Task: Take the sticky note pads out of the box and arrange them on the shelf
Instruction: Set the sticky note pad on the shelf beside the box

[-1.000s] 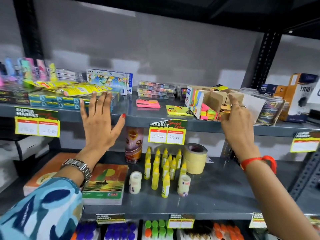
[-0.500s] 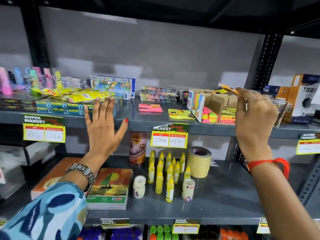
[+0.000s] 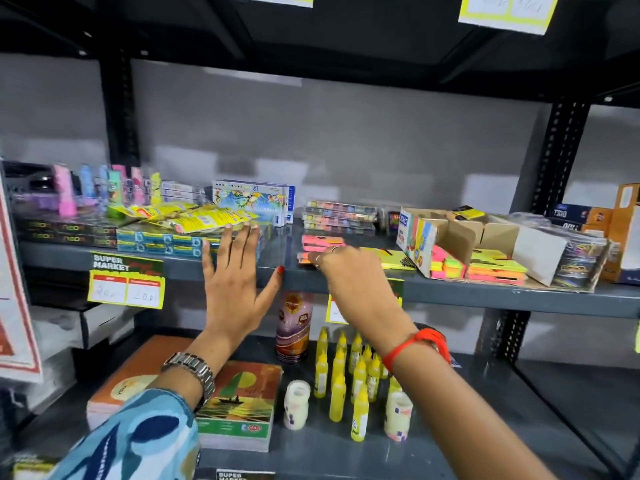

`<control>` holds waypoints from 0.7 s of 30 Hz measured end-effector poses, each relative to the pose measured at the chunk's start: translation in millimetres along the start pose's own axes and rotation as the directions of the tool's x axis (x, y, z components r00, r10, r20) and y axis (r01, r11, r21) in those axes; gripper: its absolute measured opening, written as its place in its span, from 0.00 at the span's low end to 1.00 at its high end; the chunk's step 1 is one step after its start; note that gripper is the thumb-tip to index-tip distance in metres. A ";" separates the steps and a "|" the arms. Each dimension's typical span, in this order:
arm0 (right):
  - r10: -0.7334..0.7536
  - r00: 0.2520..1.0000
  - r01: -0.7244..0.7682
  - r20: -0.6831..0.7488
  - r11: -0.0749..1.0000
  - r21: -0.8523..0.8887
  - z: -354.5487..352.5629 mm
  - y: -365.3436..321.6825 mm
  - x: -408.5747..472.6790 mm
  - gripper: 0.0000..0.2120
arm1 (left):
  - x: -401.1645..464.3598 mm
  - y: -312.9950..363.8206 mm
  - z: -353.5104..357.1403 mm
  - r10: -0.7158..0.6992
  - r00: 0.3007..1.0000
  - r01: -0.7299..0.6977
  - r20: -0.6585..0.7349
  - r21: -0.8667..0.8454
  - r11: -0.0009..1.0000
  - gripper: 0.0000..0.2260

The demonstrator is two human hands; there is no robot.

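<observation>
Pinching an orange sticky note pad (image 3: 304, 259), right hand (image 3: 349, 271) on shelf (image 3: 467, 292).

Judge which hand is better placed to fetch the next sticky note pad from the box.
Right. The right hand is at the pink pads on the shelf, on the side nearer the cardboard box. The left hand lies flat at the shelf edge, farther from it.

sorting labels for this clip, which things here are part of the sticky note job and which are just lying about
Part of the job: box, sticky notes inside it, pink pad and yellow pad on the shelf, right hand.

Lying about: glue bottles, tape rolls, notebooks, crayon boxes.
</observation>
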State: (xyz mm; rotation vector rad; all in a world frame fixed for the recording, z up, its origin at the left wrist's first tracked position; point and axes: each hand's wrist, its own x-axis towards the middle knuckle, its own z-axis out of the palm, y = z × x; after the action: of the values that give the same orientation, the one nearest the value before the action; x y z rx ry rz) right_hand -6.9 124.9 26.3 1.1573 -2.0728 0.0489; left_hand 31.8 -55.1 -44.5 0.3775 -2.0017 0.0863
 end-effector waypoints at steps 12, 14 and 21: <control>0.149 0.979 -0.118 -0.140 0.971 0.209 -12.3 38.4 -36.5 0.18 | -0.9 2.0 5.9 0.022 0.998 -0.023 -0.050 -0.017 1.000 0.32; 0.247 0.930 -0.198 -0.272 0.961 0.195 -23.0 59.1 -54.1 0.17 | -0.2 4.7 7.6 0.025 0.997 -0.027 -0.069 -0.021 0.999 0.31; 0.616 0.773 -0.611 -0.154 0.787 0.082 -20.4 131.7 -84.9 0.08 | 0.7 0.6 8.4 0.034 0.994 -0.033 -0.106 0.009 0.999 0.30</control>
State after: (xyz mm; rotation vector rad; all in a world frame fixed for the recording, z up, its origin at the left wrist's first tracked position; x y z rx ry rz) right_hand -66.7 271.2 28.5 0.4157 -2.2076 0.4783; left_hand 24.1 -56.6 -47.7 0.3366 -1.9029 0.1320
